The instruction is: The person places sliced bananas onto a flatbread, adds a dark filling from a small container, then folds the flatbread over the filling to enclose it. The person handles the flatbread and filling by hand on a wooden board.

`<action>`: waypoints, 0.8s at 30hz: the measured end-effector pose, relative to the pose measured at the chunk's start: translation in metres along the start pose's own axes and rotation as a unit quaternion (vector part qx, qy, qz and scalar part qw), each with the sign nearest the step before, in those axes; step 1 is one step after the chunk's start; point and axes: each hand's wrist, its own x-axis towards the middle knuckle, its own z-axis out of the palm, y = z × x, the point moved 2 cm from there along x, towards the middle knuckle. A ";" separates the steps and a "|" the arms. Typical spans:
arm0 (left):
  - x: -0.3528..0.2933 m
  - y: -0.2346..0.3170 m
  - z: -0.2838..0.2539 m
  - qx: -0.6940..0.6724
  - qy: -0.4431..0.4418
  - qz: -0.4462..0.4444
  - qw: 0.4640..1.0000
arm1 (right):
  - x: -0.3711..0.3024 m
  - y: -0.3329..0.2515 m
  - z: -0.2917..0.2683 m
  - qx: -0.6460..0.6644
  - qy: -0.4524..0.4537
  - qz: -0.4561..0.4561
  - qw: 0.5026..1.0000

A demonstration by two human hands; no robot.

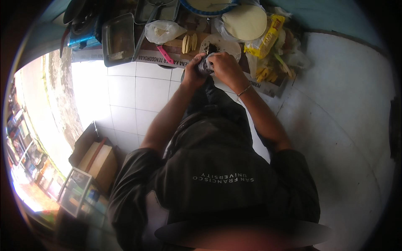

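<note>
Bright daylight comes in from my left and turns the tiles (pixel 90 90) there plain white. My shirt (pixel 213 167) is dark and in shadow. The edges of the view bend round and go black. My cap brim (pixel 238 234) looks blurry.

A small crumpled clear plastic bag (pixel 204 64), greyish and shiny, is held up between both hands at the near edge of a cluttered work surface. The left hand (pixel 193 74) grips it from the left and the right hand (pixel 223 67) closes over its top and right side, so only a little of the bag shows. Its contents cannot be made out. Just beyond it lies a round pale flatbread (pixel 222 45) with a dark filling at its centre.
</note>
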 end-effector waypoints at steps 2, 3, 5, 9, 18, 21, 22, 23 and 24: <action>0.004 0.001 0.000 0.011 -0.011 0.003 1.000 | 0.001 0.003 -0.002 0.006 -0.004 -0.002 1.000; 0.007 0.002 0.000 0.014 -0.016 0.007 1.000 | 0.001 0.004 -0.003 0.014 0.000 -0.004 1.000; 0.010 0.004 -0.001 0.020 -0.023 0.007 1.000 | 0.000 0.008 -0.003 0.018 0.015 -0.004 1.000; 0.019 0.010 -0.004 0.024 -0.028 -0.001 0.999 | 0.004 0.016 -0.003 0.016 0.065 -0.010 0.998; 0.029 0.018 -0.031 0.047 0.040 -0.002 0.998 | 0.008 0.037 -0.013 0.085 0.078 0.055 0.992; 0.032 0.021 -0.041 0.056 0.048 0.004 0.997 | 0.011 0.048 -0.010 0.098 0.076 0.081 0.989; 0.032 0.022 -0.044 0.058 0.044 0.007 0.997 | 0.011 0.053 -0.008 0.103 0.078 0.090 0.988; 0.030 0.023 -0.048 0.061 0.044 0.004 0.997 | 0.012 0.057 -0.006 0.101 0.082 0.096 0.987; 0.029 0.025 -0.052 0.063 0.045 0.001 0.997 | 0.012 0.062 -0.003 0.100 0.086 0.101 0.986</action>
